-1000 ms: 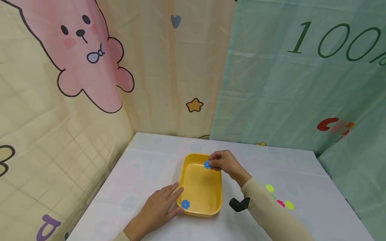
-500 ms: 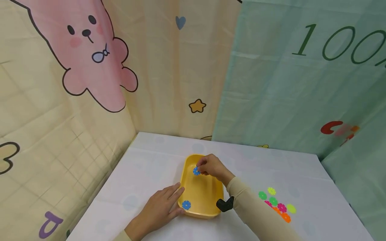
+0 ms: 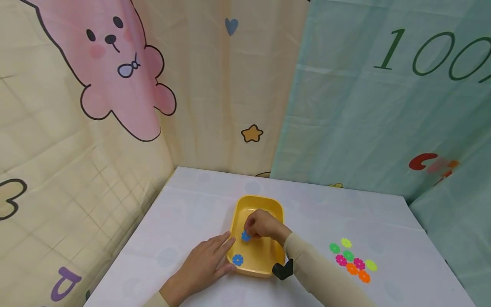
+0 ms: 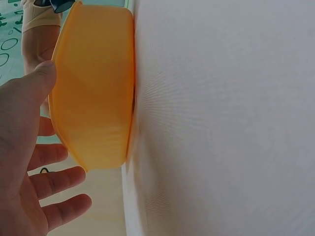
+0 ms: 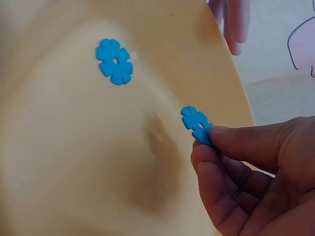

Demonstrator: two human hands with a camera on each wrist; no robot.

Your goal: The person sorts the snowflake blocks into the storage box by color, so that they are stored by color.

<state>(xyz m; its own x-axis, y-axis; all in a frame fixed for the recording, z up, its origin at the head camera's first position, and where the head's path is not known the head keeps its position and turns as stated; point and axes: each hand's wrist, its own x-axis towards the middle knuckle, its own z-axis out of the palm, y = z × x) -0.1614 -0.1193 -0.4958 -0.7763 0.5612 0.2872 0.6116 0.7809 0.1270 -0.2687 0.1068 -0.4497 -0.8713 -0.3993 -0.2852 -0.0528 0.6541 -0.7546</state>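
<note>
A yellow tray point(image 3: 264, 256) stands on the white table. My right hand point(image 3: 264, 224) is over its inside and pinches a blue snowflake disc point(image 5: 196, 124) between thumb and forefinger. Another blue snowflake disc point(image 5: 114, 62) lies flat on the tray's bottom, in the near left corner in the head view. My left hand point(image 3: 205, 264) touches the tray's left rim, its fingers fairly straight and spread. In the left wrist view the left thumb point(image 4: 42, 81) lies against the rim, and the tray's side wall point(image 4: 96, 93) faces the camera.
Several loose snowflake discs lie grouped on the table right of the tray: green point(image 3: 348, 256), pink point(image 3: 359, 264), orange point(image 3: 351, 268) and yellow point(image 3: 346, 242). A printed curtain point(image 3: 207, 106) hangs behind the table point(image 3: 184, 204). A black strap piece point(image 3: 283, 269) sits on the right sleeve.
My right hand has moved left and nearer across the tray, carrying the blue snowflake disc toward the one lying there. The left hand stays at the rim. More loose discs have come into sight.
</note>
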